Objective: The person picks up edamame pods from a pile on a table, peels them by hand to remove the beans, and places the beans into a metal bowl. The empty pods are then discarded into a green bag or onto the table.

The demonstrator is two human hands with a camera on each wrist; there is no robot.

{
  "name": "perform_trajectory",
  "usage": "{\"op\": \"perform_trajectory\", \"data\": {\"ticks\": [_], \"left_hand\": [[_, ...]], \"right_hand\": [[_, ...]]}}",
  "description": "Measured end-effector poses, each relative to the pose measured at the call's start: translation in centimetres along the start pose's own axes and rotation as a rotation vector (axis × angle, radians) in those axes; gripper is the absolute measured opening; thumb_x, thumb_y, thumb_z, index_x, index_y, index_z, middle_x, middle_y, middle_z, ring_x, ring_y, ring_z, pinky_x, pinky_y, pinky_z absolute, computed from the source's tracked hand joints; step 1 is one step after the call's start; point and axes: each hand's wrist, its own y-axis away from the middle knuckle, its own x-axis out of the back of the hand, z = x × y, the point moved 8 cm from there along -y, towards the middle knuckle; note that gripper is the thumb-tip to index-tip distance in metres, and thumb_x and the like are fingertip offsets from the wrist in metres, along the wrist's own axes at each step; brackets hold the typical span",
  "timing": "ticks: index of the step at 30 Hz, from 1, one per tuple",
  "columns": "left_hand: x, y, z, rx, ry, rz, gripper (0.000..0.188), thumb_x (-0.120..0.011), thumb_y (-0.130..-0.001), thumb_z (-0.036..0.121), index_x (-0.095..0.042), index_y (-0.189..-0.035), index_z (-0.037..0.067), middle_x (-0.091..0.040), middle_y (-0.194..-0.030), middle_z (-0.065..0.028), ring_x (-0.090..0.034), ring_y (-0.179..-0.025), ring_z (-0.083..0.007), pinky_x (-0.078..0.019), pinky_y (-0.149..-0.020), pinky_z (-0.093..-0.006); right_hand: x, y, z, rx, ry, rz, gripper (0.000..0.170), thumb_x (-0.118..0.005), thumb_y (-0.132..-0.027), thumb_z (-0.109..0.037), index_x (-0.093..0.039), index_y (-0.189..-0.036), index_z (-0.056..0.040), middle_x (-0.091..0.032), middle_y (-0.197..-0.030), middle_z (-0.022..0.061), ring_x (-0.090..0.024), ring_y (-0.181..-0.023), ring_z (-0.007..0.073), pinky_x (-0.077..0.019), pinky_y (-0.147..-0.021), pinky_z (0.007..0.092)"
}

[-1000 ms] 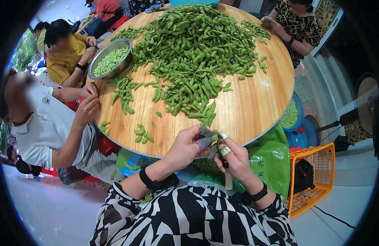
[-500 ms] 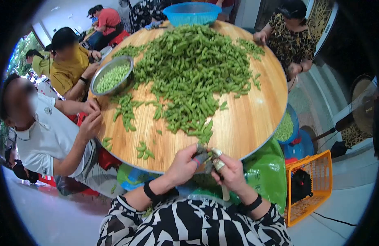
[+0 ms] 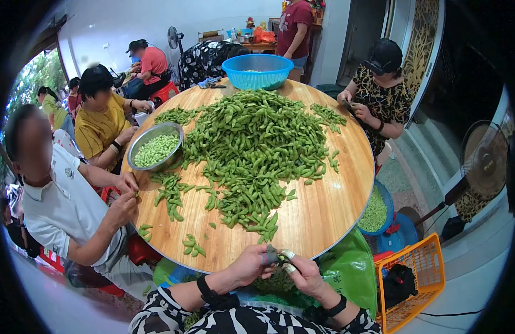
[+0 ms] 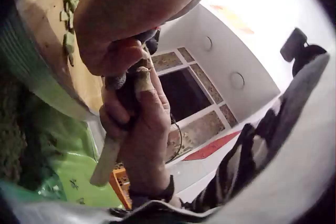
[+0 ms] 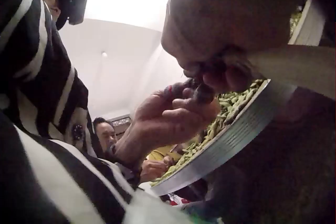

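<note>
Meeting close together at the lower middle of the frame, the left hand and the right hand are working just off the near edge of the round wooden counter; the head view is now taking in more of the upper scene than half a second ago, so the blue basket is showing whole at upper centre; the capped person at upper right is bringing both hands together, where they were apart. The heap of green soybean pods is lying across the middle of the counter with no clear change, so this shift is seemingly coming from the camera rather than from the pods; shelled beans are filling much of the metal bowl at upper left of the heap.

The forearms are reaching in from the lower edge and angling inward, the fingertips nearly touching; the right fingers are curling round a pale handle-like piece, which is sticking out below that hand in the left wrist view; the left fingers, darkly covered at the tips, are bending toward the right thumb, and whether they are pinching a pod I cannot tell.
</note>
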Motion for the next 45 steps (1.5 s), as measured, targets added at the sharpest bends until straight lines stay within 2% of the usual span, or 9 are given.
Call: {"op": "perform_trajectory", "data": {"ticks": [3,5,10,16,23,26,35,38,45], "left_hand": [[0.1,-0.2,-0.3,-0.055,-0.343,0.114,0.013,-0.055,-0.091,0.010,-0.060,-0.100,0.003,-0.056,-0.075,-0.0034,-0.050,-0.062,-0.0096,-0.0406,-0.053,-0.0259],[-1.2,0.6,1.2,-0.254,-0.989,0.137,0.012,-0.054,-0.089,0.009,-0.059,-0.097,0.002,-0.057,-0.075,-0.0058,-0.054,-0.068,-0.0121,-0.0449,-0.058,-0.0292],[-2.3,2.6,2.3,-0.533,-1.354,0.061,0.013,-0.057,-0.076,0.008,-0.054,-0.086,-0.001,-0.056,-0.081,-0.0223,-0.056,-0.081,-0.0429,-0.0447,-0.069,-0.0471],[0.9,9.3,8.3,-0.464,-2.104,0.374,0.012,-0.062,-0.064,0.001,-0.058,-0.075,0.002,-0.054,-0.086,-0.0164,-0.055,-0.086,-0.0355,-0.0480,-0.071,-0.0459],[-0.2,3.7,9.8,-0.580,-1.772,0.304,0.016,-0.057,-0.072,-0.004,-0.055,-0.088,-0.001,-0.052,-0.092,-0.0190,-0.056,-0.083,-0.0369,-0.0481,-0.072,-0.0445],[0.1,0.7,9.0,-0.677,-1.854,0.338,0.025,-0.060,-0.074,-0.001,-0.052,-0.097,0.002,-0.050,-0.090,-0.0196,-0.054,-0.083,-0.0407,-0.0463,-0.071,-0.0451],[0.8,0.1,9.6,-0.882,-1.943,0.443,0.021,-0.059,-0.078,-0.001,-0.053,-0.098,0.000,-0.053,-0.088,-0.0127,-0.056,-0.079,-0.0323,-0.0459,-0.067,-0.0397],[0.2,0.4,7.6,-0.372,-0.887,0.190,0.015,-0.060,-0.091,0.012,-0.063,-0.102,0.003,-0.057,-0.078,0.0034,-0.049,-0.064,-0.0042,-0.0380,-0.052,-0.0217],[-1.0,0.6,4.5,-0.227,-0.496,0.130,0.018,-0.064,-0.089,0.013,-0.067,-0.103,0.002,-0.059,-0.071,0.0022,-0.048,-0.054,-0.0022,-0.0344,-0.046,-0.0170]], "right_hand": [[0.5,0.7,0.5,-0.134,-0.014,0.068,0.030,-0.061,-0.084,-0.005,-0.058,-0.114,0.0012,-0.063,-0.081,0.0104,-0.059,-0.067,0.0168,-0.0471,-0.063,0.0276],[0.5,0.9,0.9,-0.190,-0.015,0.093,0.027,-0.063,-0.083,-0.006,-0.060,-0.109,0.0006,-0.061,-0.077,0.0083,-0.057,-0.063,0.0145,-0.0456,-0.060,0.0265],[0.7,1.5,0.8,-0.094,0.082,0.037,0.019,-0.063,-0.077,-0.003,-0.060,-0.095,0.0006,-0.055,-0.068,0.0125,-0.056,-0.055,0.0227,-0.0437,-0.052,0.0322],[-0.5,2.8,1.9,-0.114,0.074,-0.231,0.016,-0.061,-0.076,-0.006,-0.054,-0.089,0.0000,-0.052,-0.067,0.0159,-0.054,-0.058,0.0323,-0.0428,-0.053,0.0369],[-0.5,1.3,1.5,-0.193,-0.156,-0.140,0.032,-0.051,-0.083,-0.006,-0.053,-0.113,0.0040,-0.051,-0.068,0.0103,-0.049,-0.057,0.0183,-0.0414,-0.055,0.0302],[-0.5,1.6,1.9,-0.523,-0.444,-0.146,0.033,-0.041,-0.091,-0.009,-0.049,-0.122,0.0012,-0.052,-0.071,0.0010,-0.043,-0.057,0.0070,-0.0357,-0.052,0.0231],[-0.6,2.0,3.4,-0.587,-0.612,-0.021,0.036,-0.034,-0.097,-0.013,-0.046,-0.128,-0.0013,-0.053,-0.067,0.0021,-0.044,-0.049,0.0063,-0.0346,-0.045,0.0199],[-0.2,1.0,2.3,-0.580,-0.702,0.023,0.036,-0.035,-0.098,-0.013,-0.044,-0.132,-0.0025,-0.053,-0.066,0.0029,-0.045,-0.050,0.0068,-0.0348,-0.045,0.0191],[-1.7,0.4,1.7,-0.565,-0.970,-0.009,0.041,-0.039,-0.100,-0.018,-0.038,-0.138,-0.0042,-0.053,-0.067,0.0045,-0.046,-0.052,0.0076,-0.0357,-0.043,0.0189]]}}
